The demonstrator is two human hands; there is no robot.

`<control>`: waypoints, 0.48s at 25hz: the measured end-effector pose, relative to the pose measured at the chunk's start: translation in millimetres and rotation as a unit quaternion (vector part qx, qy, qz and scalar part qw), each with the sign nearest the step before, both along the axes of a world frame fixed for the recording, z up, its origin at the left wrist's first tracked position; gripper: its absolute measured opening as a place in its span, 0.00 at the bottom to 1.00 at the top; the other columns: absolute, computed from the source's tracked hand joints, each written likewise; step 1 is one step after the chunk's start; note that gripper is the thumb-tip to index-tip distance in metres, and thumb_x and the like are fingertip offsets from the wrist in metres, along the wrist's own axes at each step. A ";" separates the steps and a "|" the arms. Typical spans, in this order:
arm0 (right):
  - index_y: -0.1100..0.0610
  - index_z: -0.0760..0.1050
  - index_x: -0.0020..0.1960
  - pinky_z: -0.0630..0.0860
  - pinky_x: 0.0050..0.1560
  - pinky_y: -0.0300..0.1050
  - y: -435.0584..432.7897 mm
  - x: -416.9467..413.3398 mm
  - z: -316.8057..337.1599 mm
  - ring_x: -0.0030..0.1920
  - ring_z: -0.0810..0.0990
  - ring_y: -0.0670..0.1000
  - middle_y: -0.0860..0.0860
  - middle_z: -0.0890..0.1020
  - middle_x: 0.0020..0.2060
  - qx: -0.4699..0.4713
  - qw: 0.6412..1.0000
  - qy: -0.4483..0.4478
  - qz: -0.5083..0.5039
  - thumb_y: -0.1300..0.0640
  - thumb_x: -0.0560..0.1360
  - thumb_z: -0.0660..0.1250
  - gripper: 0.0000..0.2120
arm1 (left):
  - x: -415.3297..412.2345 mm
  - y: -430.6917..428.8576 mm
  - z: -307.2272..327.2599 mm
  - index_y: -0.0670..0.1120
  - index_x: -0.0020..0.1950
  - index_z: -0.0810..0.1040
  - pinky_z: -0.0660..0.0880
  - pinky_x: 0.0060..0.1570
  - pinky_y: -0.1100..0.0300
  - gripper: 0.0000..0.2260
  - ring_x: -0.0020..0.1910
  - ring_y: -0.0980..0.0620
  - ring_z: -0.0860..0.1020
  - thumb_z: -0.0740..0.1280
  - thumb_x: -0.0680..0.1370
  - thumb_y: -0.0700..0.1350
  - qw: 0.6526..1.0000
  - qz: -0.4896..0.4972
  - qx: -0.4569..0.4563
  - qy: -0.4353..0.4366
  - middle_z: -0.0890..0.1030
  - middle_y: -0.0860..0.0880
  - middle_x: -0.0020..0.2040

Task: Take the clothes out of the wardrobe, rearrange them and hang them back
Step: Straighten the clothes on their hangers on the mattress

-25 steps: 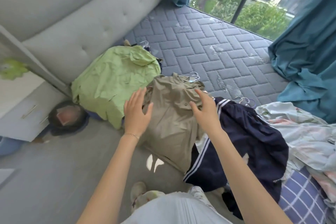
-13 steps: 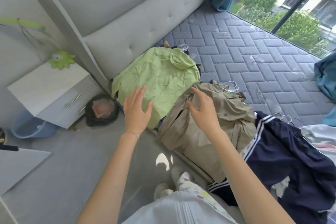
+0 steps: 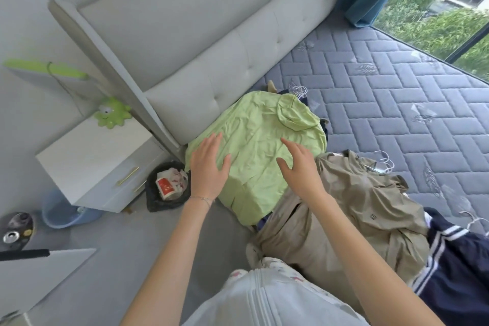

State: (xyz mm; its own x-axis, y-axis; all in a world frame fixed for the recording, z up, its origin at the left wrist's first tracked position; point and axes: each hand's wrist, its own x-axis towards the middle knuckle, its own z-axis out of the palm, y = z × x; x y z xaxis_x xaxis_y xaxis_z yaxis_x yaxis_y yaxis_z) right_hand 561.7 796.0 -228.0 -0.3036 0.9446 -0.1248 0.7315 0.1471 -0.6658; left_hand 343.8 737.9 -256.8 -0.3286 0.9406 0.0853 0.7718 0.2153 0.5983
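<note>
A light green hooded garment (image 3: 259,140) lies on the edge of the bare quilted mattress (image 3: 391,103), beside the headboard. My left hand (image 3: 207,169) hovers flat over its left side and my right hand (image 3: 299,167) over its right side, fingers spread; neither grips anything. A khaki garment (image 3: 352,209) lies crumpled to the right of the green one, and a navy garment with white stripes (image 3: 455,259) lies further right. Wire hangers (image 3: 383,161) poke out from the tops of the piles.
A grey padded headboard (image 3: 201,42) stands behind the clothes. A white bedside cabinet (image 3: 92,159) with a green toy (image 3: 111,112) sits at left, a black bin (image 3: 169,188) full of rubbish next to it, and a blue basin (image 3: 58,214) on the grey floor.
Both hands left the khaki garment and moved left over the green garment. The view swung left, bringing the cabinet, bin and headboard into fuller view.
</note>
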 end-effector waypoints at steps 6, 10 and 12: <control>0.52 0.63 0.76 0.61 0.72 0.55 71.6 -42.8 -7.8 0.73 0.62 0.54 0.51 0.68 0.72 -0.025 0.999 -0.013 -0.044 0.55 0.80 0.62 0.25 | -46.4 93.7 -10.8 0.47 0.75 0.64 0.57 0.74 0.46 0.23 0.75 0.48 0.61 0.62 0.81 0.49 0.998 -0.054 -0.008 -0.004 0.66 0.48 0.75; 0.52 0.63 0.75 0.62 0.72 0.55 116.9 -76.0 -23.8 0.73 0.63 0.54 0.51 0.68 0.72 -0.029 0.994 -0.022 -0.107 0.56 0.80 0.63 0.25 | -79.9 169.8 -20.7 0.48 0.76 0.63 0.55 0.73 0.43 0.23 0.76 0.49 0.59 0.61 0.81 0.48 0.992 -0.116 -0.037 -0.023 0.64 0.49 0.76; 0.52 0.63 0.75 0.62 0.72 0.55 135.8 -93.3 -30.8 0.73 0.63 0.54 0.51 0.69 0.72 -0.034 0.989 -0.023 -0.142 0.56 0.80 0.63 0.25 | -94.3 204.3 -26.0 0.48 0.76 0.63 0.55 0.74 0.44 0.23 0.76 0.49 0.59 0.62 0.81 0.47 0.986 -0.158 -0.045 -0.028 0.64 0.49 0.76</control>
